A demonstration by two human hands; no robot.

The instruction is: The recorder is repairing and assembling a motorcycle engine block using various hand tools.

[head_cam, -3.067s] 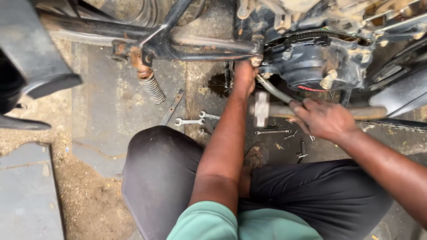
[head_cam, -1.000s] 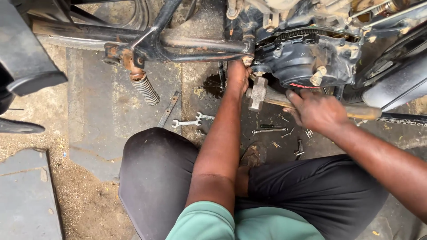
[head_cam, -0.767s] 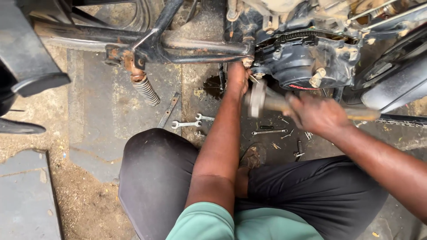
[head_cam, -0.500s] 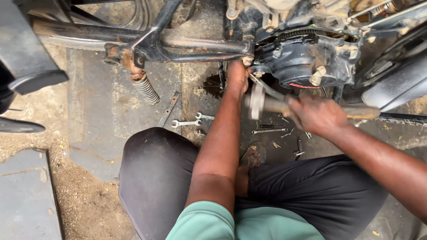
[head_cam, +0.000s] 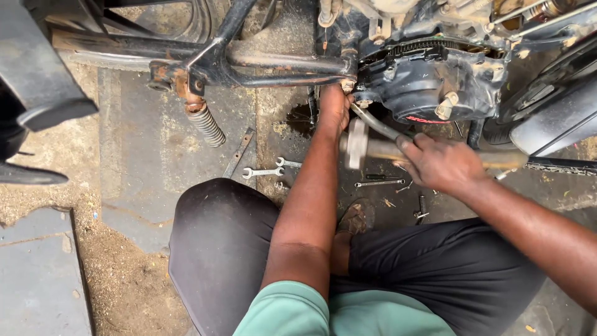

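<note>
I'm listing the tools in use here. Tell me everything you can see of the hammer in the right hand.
The hammer lies roughly level under the motorcycle engine. Its pale metal-looking head, blurred, points left, close beside the left hand, which is pressed up by the frame joint. The brownish, wood-like handle runs right, its end showing past the right hand, whose fingers wrap its middle. Whether the head touches anything cannot be told.

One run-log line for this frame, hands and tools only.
left hand: pressed to frame joint by engine case | right hand: gripping hammer, head blurred | spanners: on ground
</note>
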